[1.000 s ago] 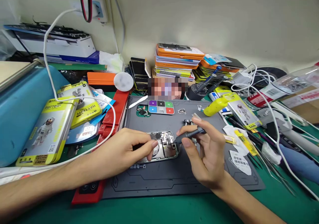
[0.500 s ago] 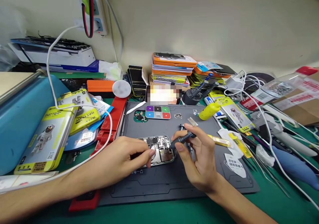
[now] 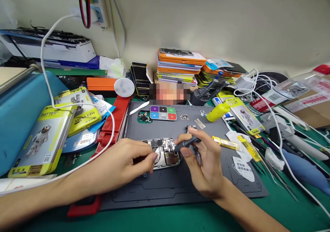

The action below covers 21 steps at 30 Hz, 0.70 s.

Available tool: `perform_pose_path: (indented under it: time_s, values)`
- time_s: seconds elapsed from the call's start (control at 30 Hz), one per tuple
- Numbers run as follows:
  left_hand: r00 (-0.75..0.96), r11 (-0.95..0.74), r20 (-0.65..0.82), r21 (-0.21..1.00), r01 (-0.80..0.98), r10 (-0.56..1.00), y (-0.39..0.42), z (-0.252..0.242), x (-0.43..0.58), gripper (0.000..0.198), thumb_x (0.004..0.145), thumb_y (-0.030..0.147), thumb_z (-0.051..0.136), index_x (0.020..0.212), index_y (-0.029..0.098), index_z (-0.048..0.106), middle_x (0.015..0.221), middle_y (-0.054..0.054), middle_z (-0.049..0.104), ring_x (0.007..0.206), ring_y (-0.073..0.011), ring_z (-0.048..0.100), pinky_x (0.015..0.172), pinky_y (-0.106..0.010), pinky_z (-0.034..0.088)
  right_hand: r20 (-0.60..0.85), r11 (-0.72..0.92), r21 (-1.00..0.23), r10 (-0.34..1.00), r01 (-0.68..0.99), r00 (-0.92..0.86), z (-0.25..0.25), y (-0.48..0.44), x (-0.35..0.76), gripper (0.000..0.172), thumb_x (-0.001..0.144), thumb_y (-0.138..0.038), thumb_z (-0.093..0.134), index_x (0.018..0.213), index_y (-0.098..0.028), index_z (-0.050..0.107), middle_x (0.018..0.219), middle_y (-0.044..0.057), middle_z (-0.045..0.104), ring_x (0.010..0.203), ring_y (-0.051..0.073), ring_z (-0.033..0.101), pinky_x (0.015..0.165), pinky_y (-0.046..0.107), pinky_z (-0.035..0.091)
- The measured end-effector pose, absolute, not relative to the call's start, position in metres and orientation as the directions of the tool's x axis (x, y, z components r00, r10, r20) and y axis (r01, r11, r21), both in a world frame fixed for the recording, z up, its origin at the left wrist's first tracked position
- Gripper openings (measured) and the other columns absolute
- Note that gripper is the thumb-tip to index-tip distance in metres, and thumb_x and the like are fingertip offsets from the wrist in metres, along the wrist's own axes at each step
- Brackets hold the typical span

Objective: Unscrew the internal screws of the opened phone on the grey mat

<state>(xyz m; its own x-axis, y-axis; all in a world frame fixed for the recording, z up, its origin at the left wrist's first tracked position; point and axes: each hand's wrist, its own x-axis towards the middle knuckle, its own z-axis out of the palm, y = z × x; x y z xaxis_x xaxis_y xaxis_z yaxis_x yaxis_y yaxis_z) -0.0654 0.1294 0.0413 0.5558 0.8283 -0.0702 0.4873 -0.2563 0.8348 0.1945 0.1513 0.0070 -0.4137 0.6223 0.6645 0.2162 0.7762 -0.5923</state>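
Note:
An opened phone (image 3: 166,158) lies on the dark grey mat (image 3: 154,190), its metal parts and circuits showing. My right hand (image 3: 205,156) grips a dark screwdriver (image 3: 187,143), whose tip end is over the phone's upper right part. Over the phone's left part rests my left hand (image 3: 135,159), fingers curled with thumb and index close together; whatever is between them is too hidden to tell. Behind the phone sit a magnetic pad with coloured squares (image 3: 163,113), a small circuit board (image 3: 144,117) and a little metal part (image 3: 184,117).
Yellow battery boxes (image 3: 42,139) and a red clamp-like holder (image 3: 116,122) stand at the left. A yellow bottle (image 3: 218,112), tweezers (image 3: 281,177) and white cables (image 3: 275,122) lie at the right. Stacked orange boxes (image 3: 180,65) rise at the back.
The view has shifted slightly. The screwdriver's lower end has moved a little left over the phone, and the blurred screen at the back looks darker. Both hands keep nearly the same pose.

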Motion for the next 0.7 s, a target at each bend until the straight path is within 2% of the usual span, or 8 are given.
perform_pose_path:
  time_s: [0.1,0.2,0.37,0.7]
  values:
    - [0.526,-0.217,-0.081,0.85,0.48,0.847,0.1311,0.0415,-0.0665,0.044,0.11,0.032,0.049,0.068,0.02,0.053,0.066,0.005,0.054,0.06,-0.01,0.049,0.058,-0.025,0.032,0.651,0.776,-0.582,0.623,0.242,-0.433,0.0072,0.1506,0.1948,0.066,0.103,-0.004,0.053,0.163,-0.026,0.035,0.123,0.009,0.067,0.1,0.02,0.073,0.089,0.042,0.064]
    - [0.513,-0.17,-0.109,0.868,0.466,0.851,0.1334,0.0406,-0.0674,0.045,0.109,0.033,0.046,0.067,0.021,0.044,0.063,0.006,0.045,0.058,-0.0105,0.041,0.055,-0.027,0.028,0.638,0.776,-0.581,0.622,0.247,-0.453,0.0083,0.1497,0.1951,0.065,0.103,-0.005,0.053,0.163,-0.026,0.036,0.12,0.009,0.068,0.097,0.02,0.073,0.084,0.04,0.065]
    - [0.511,-0.154,-0.123,0.871,0.466,0.851,0.1333,0.04,-0.0683,0.044,0.109,0.033,0.046,0.067,0.02,0.044,0.063,0.006,0.045,0.059,-0.0106,0.041,0.056,-0.027,0.028,0.641,0.792,-0.545,0.605,0.274,-0.473,0.0078,0.1489,0.1968,0.069,0.102,-0.004,0.055,0.164,-0.025,0.034,0.13,0.013,0.069,0.109,0.023,0.074,0.091,0.044,0.067]
    - [0.51,-0.177,-0.086,0.877,0.446,0.856,0.1339,0.0412,-0.0664,0.045,0.111,0.034,0.046,0.068,0.02,0.047,0.065,0.006,0.049,0.06,-0.0099,0.044,0.056,-0.024,0.03,0.643,0.805,-0.521,0.588,0.283,-0.491,0.009,0.1485,0.1964,0.07,0.101,-0.003,0.057,0.165,-0.023,0.035,0.137,0.015,0.07,0.112,0.024,0.076,0.09,0.042,0.068]
